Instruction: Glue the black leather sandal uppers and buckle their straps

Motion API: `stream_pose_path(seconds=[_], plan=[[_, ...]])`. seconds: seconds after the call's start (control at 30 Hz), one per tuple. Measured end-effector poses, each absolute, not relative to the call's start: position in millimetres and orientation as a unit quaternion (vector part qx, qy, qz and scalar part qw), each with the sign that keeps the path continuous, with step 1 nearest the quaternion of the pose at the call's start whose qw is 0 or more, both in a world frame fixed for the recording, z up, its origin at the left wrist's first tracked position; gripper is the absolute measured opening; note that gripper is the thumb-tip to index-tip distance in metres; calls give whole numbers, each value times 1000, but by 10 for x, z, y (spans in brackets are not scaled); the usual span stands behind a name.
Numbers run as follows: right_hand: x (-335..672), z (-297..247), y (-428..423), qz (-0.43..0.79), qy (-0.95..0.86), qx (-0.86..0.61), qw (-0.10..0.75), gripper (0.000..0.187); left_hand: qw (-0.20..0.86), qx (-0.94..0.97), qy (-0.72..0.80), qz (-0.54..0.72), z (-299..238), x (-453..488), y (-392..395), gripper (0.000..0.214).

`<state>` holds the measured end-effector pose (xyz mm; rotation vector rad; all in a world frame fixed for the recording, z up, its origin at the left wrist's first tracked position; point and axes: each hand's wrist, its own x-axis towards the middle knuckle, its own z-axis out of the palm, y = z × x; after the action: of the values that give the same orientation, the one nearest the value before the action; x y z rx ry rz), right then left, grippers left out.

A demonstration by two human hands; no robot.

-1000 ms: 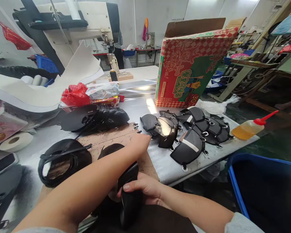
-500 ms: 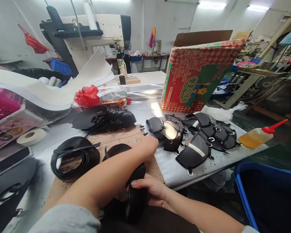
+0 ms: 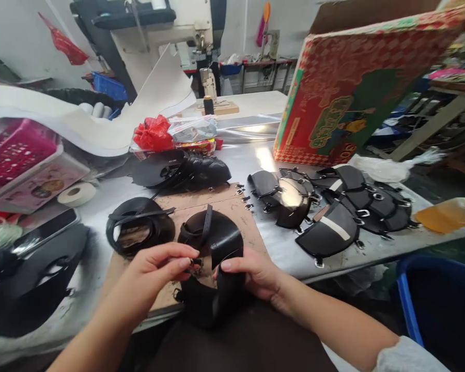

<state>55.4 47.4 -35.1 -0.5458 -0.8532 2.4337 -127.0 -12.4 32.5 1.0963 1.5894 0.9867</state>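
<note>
A curved black leather piece (image 3: 217,248) with a strap loop stands on the brown cardboard sheet (image 3: 201,204) at the table's near edge. My right hand (image 3: 256,271) is closed on its right side. My left hand (image 3: 158,268) pinches a small metal buckle (image 3: 196,262) at the piece's front edge. To the right lies a row of finished black leather pouches (image 3: 325,214) with metal rings.
A black strap ring (image 3: 139,230) lies left of the cardboard. Behind are a heap of black leather (image 3: 189,170), a red bag (image 3: 153,133), a red-green carton (image 3: 356,88), a sewing machine (image 3: 170,31). A tape roll (image 3: 76,194), pink basket (image 3: 15,155), oil bottle (image 3: 447,214), blue bin (image 3: 442,305).
My left hand has drawn back from the pouches to the piece's front, now pinching a buckle. The leather piece has been lifted into fuller view. The camera tilted down and left.
</note>
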Motion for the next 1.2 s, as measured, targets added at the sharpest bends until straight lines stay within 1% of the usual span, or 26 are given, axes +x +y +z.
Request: stream_pose_path(seconds=[0.1,0.17,0.27,0.43,0.5,0.6,0.67,0.87,1.03,1.2], plan=[[532,-319,434,876,-354,-205,255,28,512,366,658,414,134,-1227,-407,17],[516,-306,401,862,-385,-204,258,35,529,344,654,418,83,-1179,-459,18],[504,-296,356,844,-427,-209,250,46,554,362,633,402,90,-1142,-437,14],[537,-316,334,822,-474,-209,235,46,573,388,611,383,111,-1101,-383,9],[557,-323,337,808,-498,-199,243,44,574,389,605,391,90,-1076,-368,10],[576,-313,331,784,-541,-184,243,41,556,403,600,409,49,-1045,-351,22],[581,-299,318,777,-554,-183,236,40,540,420,601,413,30,-1035,-347,25],[587,-292,298,791,-541,-179,221,40,543,424,598,409,13,-1039,-362,29],[592,-300,314,803,-538,-149,207,35,554,420,579,426,-8,-1033,-353,30],[599,-283,336,810,-526,-169,196,43,535,457,573,419,-11,-1051,-349,28]])
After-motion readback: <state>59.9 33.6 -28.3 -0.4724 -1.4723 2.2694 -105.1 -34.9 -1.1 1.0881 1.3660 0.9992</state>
